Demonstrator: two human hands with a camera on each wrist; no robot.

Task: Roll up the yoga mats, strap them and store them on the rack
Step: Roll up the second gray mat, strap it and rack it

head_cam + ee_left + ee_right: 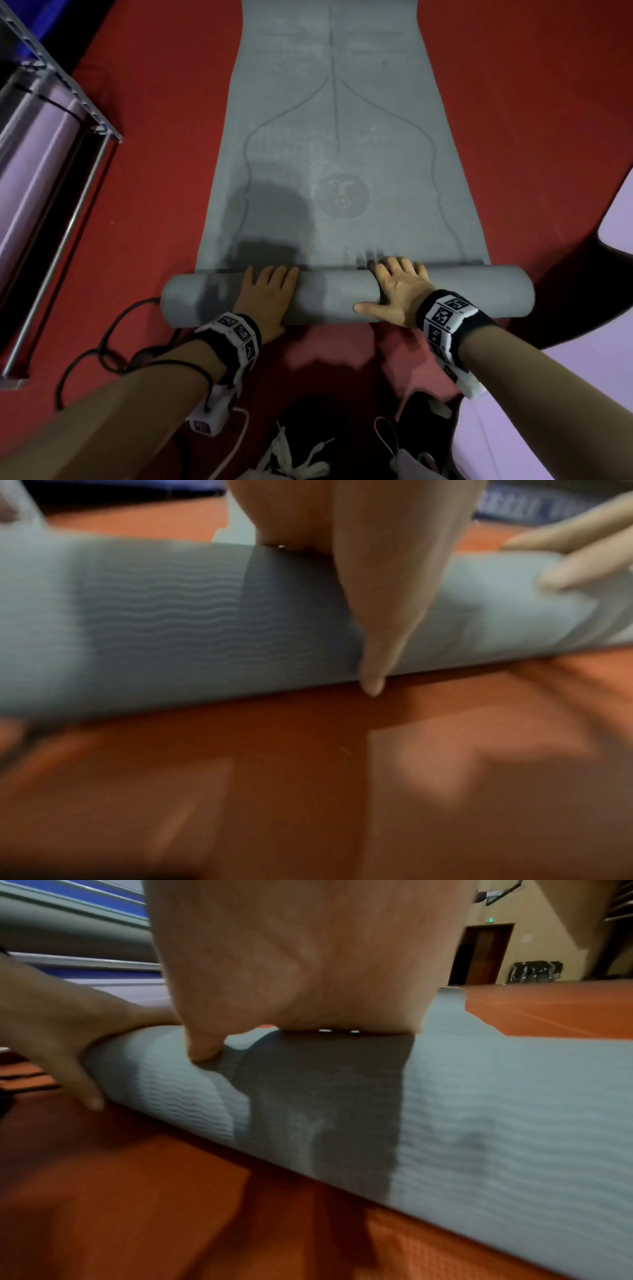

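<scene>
At the far left I see the metal rack (pixel 73 102), and on it lie rolled lilac mats (pixel 37 144) with a dark strap around one of them. The rack stands on the red floor (pixel 154 137), well apart from the mat I work on. Near my left forearm a black cord (pixel 102 349) lies in loops on the floor, just beside the left end of the roll. It does not touch the roll as far as I can tell.

My left hand (pixel 270 298) rests flat on top of the rolled part, fingers (pixel 373 642) straight and pressing down, not wrapped around anything. To its right, my right hand (pixel 397 291) lies in the same way, palm on the roll, thumb spread toward the left hand, the fingers reaching over the far edge.

The grey yoga mat (pixel 335 137) lies on the floor in front of me. Its near end is rolled into a thick tube that runs from left to right, and the rest stretches flat away from me. The flat part shows faint lines and a round emblem. The outside of the roll has a fine wavy texture. At the right edge a lilac mat (pixel 616 222) lies on the floor, apart from the grey one.
</scene>
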